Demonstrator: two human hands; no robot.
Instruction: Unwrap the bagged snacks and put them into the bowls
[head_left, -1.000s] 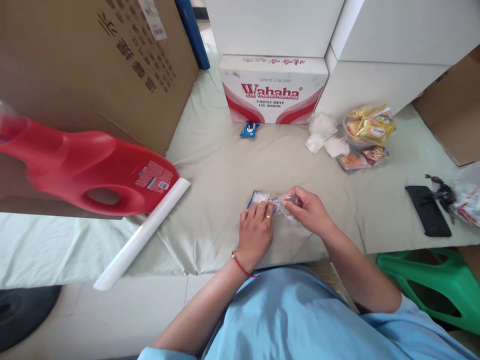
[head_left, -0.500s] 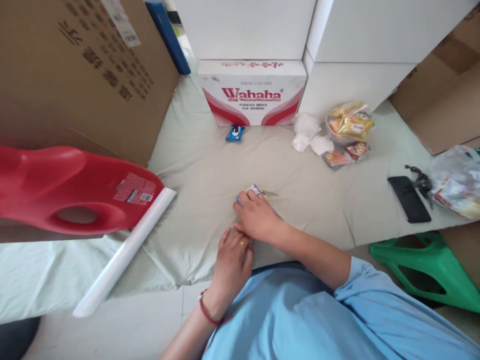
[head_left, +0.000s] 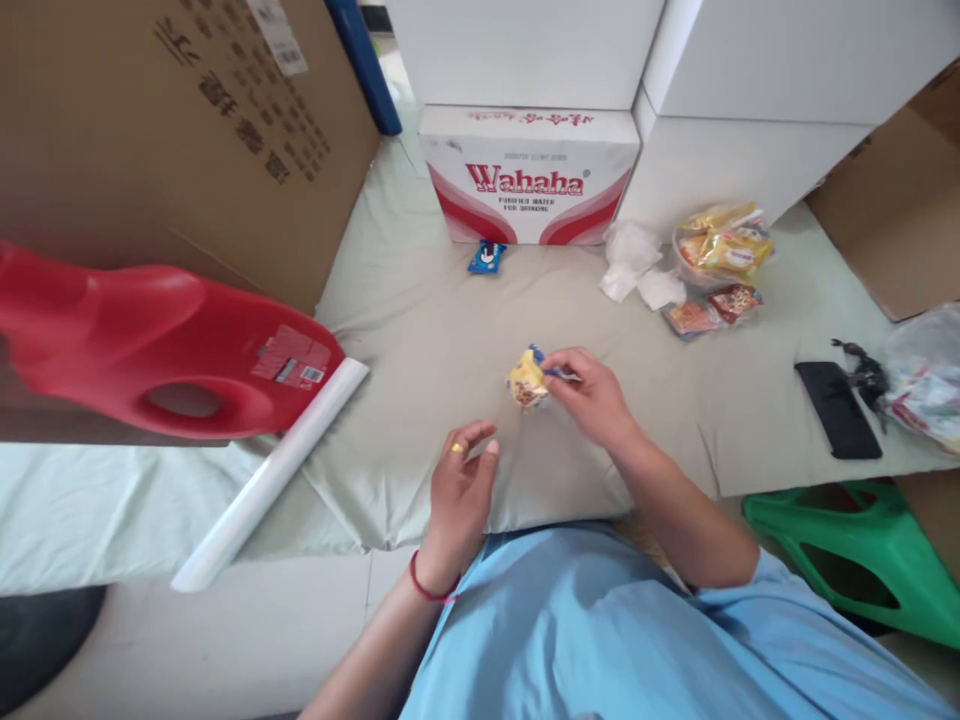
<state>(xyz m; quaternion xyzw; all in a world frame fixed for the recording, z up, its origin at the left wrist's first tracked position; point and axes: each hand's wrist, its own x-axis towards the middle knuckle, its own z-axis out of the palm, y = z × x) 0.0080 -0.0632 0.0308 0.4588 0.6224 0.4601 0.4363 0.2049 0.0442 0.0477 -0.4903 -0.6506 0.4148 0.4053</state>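
Pinching yellow packet (head_left: pixel 529 382), right hand (head_left: pixel 594 402) outstretched; left hand (head_left: pixel 460 490) half-curled, fingers parted, empty.

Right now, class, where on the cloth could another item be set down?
Bare cloth shows between the blue packet and the yellow wrapper in the right hand, and from that wrapper left to the white roll. Crowded: right rear, with tissues, snack bowl, loose packets.
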